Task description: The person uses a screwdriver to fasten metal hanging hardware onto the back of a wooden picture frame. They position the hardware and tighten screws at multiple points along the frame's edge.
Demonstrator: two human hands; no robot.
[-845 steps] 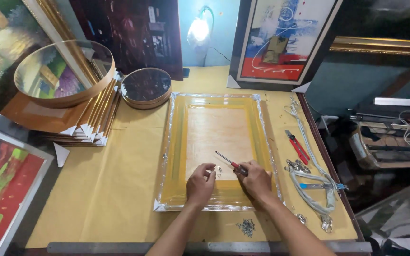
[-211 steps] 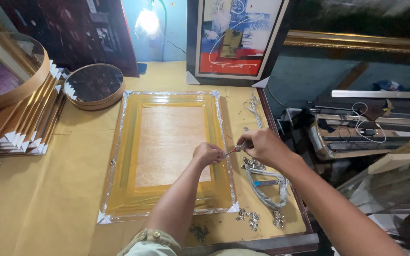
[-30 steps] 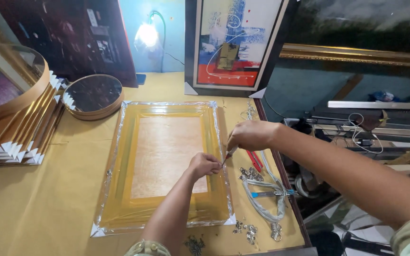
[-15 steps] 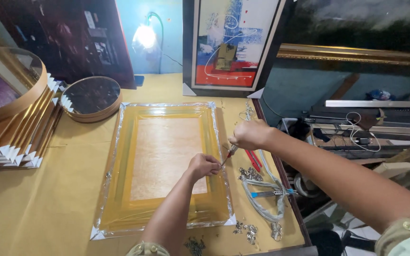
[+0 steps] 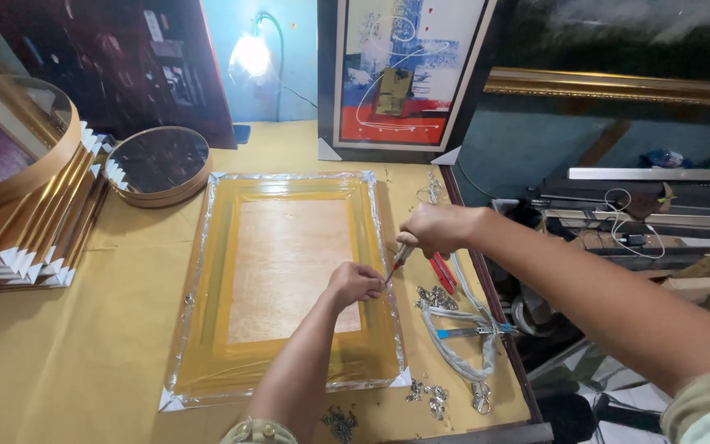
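Change since half a second ago: little; right hand [image 5: 435, 229] remains over the frame's right rail, left hand [image 5: 355, 283] unmoved. Right hand: clenched around a slim red-handled screwdriver [image 5: 397, 261], tip angled down beside the left fingers. Left hand: curled, fingertips pressed on the plastic-wrapped golden rectangular picture frame [image 5: 281, 279], lying face down on the yellow-covered table [image 5: 84, 353]. Adjacent: small metal fittings [image 5: 433, 298], red-handled pliers [image 5: 444, 274].

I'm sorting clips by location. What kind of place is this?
Probably a picture-framing workshop: a plastic-wrapped frame lies face down on the table, stacked gold frames sit at one side, and a framed abstract painting leans against the wall.
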